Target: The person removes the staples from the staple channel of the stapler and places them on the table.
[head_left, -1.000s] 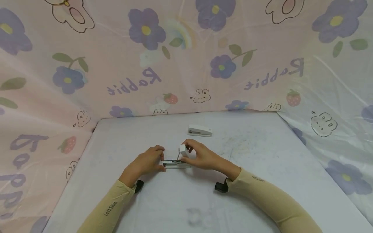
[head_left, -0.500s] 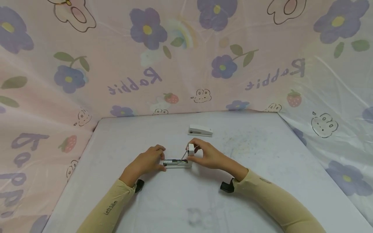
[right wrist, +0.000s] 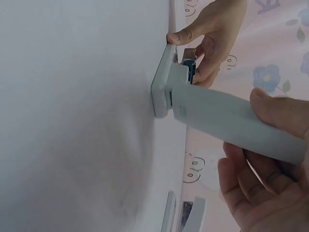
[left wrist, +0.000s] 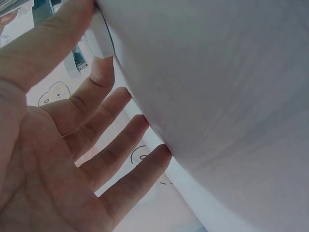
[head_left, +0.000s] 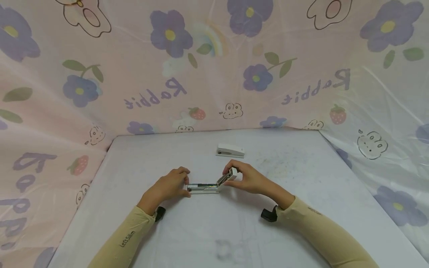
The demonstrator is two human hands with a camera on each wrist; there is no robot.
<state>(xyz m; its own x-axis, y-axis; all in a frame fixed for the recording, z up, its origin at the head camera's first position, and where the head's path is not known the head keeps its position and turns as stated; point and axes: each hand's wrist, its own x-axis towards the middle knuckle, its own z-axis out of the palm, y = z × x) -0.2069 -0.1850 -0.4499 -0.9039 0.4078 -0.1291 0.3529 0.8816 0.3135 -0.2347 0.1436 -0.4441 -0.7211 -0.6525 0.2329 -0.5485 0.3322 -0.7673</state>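
Observation:
A white stapler (head_left: 205, 192) lies on the white table with its top cover (right wrist: 219, 116) swung up and back to the right. Its metal staple channel (head_left: 202, 185) shows along the base. At the base's left end, my left hand (head_left: 170, 185) pinches it between thumb and index finger, the thumb on the near side. The other left fingers touch the tabletop in the left wrist view. My right hand (head_left: 247, 178) holds the raised cover near its free end, thumb on one face and fingers on the other.
Behind the hands stands a second white stapler (head_left: 230, 150), closed. The white tabletop (head_left: 201, 230) has faint smudges at right. A patterned curtain (head_left: 214, 74) rises along the back and both sides. Black wrist cameras (head_left: 269, 214) sit under the wrists.
My right hand has moved to the right, swinging the stapler's cover from nearly upright to leaning back past the hinge. The left hand and the base have stayed in place.

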